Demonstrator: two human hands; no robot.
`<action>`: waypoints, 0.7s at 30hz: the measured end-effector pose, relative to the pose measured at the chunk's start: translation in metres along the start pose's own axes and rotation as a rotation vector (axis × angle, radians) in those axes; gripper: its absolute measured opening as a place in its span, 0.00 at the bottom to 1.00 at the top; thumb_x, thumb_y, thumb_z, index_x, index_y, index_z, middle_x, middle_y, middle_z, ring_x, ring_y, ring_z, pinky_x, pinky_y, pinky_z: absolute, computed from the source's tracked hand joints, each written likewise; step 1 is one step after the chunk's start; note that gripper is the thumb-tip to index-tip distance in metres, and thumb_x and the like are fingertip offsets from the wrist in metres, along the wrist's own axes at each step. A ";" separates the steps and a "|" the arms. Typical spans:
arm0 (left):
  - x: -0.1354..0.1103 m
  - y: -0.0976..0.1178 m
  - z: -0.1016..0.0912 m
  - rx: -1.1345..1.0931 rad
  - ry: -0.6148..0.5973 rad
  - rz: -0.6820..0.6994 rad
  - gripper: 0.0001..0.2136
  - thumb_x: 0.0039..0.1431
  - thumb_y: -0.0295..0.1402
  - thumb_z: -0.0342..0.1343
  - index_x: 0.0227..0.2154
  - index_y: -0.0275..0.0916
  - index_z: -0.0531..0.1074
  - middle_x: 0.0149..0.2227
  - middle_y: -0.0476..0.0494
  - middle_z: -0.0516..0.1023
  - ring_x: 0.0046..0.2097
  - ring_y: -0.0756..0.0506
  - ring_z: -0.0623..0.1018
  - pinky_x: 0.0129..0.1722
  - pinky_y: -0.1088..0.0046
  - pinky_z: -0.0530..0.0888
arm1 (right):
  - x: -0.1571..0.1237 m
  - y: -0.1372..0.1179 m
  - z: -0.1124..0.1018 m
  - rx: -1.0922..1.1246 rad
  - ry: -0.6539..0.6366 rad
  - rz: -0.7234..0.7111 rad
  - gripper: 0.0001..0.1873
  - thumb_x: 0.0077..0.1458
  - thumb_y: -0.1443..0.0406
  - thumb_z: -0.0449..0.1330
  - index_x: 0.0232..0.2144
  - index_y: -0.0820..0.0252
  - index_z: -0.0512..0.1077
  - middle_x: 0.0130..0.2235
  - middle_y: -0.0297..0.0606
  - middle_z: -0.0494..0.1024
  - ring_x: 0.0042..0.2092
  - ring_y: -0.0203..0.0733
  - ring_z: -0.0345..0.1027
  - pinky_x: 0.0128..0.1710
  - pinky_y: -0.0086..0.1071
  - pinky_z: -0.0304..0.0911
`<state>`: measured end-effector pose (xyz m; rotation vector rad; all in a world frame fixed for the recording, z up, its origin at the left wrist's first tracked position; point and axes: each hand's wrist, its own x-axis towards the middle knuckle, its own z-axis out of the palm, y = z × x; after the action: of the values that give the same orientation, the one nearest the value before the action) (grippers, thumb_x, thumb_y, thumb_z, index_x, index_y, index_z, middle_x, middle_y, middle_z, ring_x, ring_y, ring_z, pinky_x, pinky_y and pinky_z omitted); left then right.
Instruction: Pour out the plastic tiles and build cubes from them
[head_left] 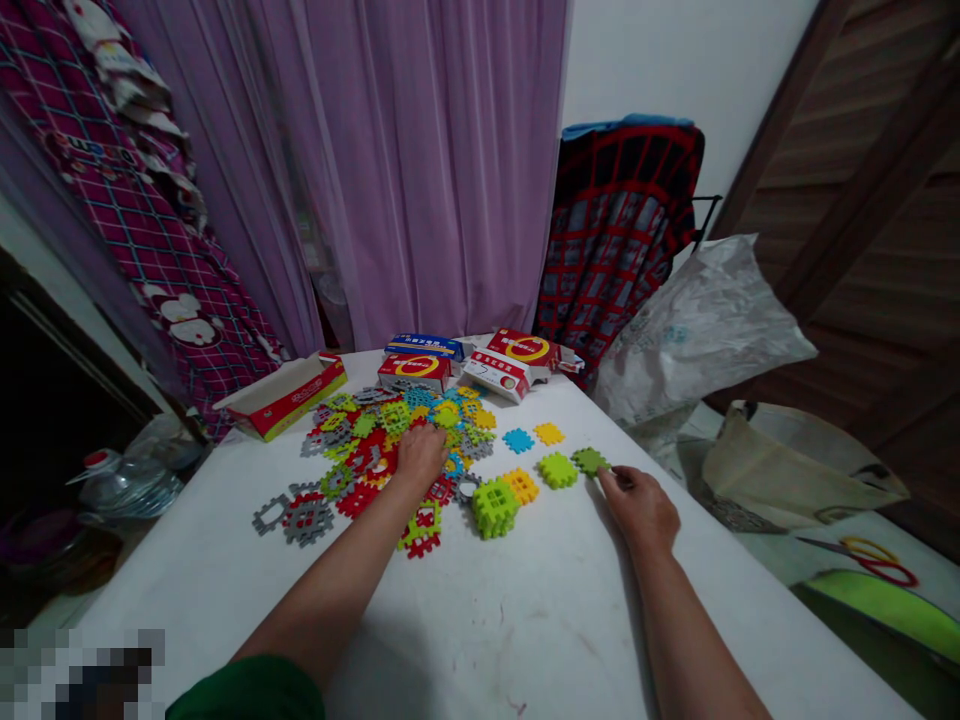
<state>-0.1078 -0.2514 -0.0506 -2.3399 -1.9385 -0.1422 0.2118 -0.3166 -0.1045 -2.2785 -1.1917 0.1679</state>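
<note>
The dark green tile [589, 461] is at the right end of a loose row on the white table [525, 620], just beside a light green tile [558, 470]. It is flat and roughly square with toothed edges, so neither side is clearly its long axis; one corner points toward the right hand [643, 512], whose thumb and forefinger pinch it there. Whether the tile lies fully flat or is slightly raised, I cannot tell.

The right forearm runs up from the lower right, leaning left, with the wrist bent and the back of the hand outward. The left forearm slants from the lower left up to the right, its green sleeve [251, 690] at the bottom. The left hand [422, 452] is palm down over the pile of tiles [360, 425], its fingers curled and hidden; I cannot tell whether they grip anything. Between the hands stands a light green stack [495, 507].
</note>
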 end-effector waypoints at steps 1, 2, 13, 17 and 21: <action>0.000 -0.002 0.000 0.002 -0.002 0.002 0.10 0.60 0.32 0.52 0.40 0.38 0.77 0.44 0.35 0.78 0.50 0.37 0.75 0.48 0.61 0.67 | 0.000 0.000 0.000 0.000 -0.002 0.001 0.24 0.54 0.49 0.54 0.42 0.57 0.79 0.46 0.42 0.79 0.46 0.49 0.71 0.40 0.37 0.62; 0.000 -0.004 0.000 0.001 -0.007 0.001 0.10 0.60 0.34 0.53 0.40 0.38 0.77 0.44 0.35 0.78 0.50 0.37 0.75 0.47 0.61 0.67 | 0.000 0.001 0.000 -0.001 -0.008 0.003 0.24 0.54 0.49 0.53 0.42 0.57 0.79 0.46 0.42 0.79 0.45 0.49 0.71 0.40 0.37 0.62; 0.036 -0.014 -0.011 0.025 0.009 0.051 0.13 0.61 0.29 0.50 0.44 0.40 0.77 0.49 0.37 0.78 0.52 0.39 0.73 0.49 0.63 0.66 | 0.003 0.002 0.002 -0.020 -0.028 0.011 0.24 0.56 0.49 0.52 0.43 0.55 0.78 0.47 0.41 0.78 0.45 0.50 0.71 0.40 0.36 0.62; 0.049 -0.012 -0.009 0.022 -0.022 0.099 0.12 0.58 0.22 0.50 0.33 0.37 0.79 0.39 0.35 0.81 0.49 0.38 0.74 0.50 0.62 0.64 | 0.003 0.004 0.003 -0.019 -0.032 0.010 0.24 0.56 0.49 0.52 0.42 0.55 0.79 0.46 0.41 0.79 0.44 0.49 0.71 0.38 0.36 0.62; 0.054 -0.014 -0.008 -0.003 -0.007 0.094 0.12 0.57 0.21 0.51 0.29 0.36 0.79 0.34 0.33 0.81 0.47 0.37 0.75 0.50 0.61 0.64 | 0.003 0.004 0.004 -0.018 -0.025 0.003 0.23 0.56 0.49 0.52 0.42 0.54 0.79 0.46 0.40 0.79 0.44 0.49 0.71 0.37 0.35 0.61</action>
<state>-0.1118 -0.1973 -0.0352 -2.4306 -1.8283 -0.1293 0.2155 -0.3144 -0.1095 -2.3004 -1.2068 0.1887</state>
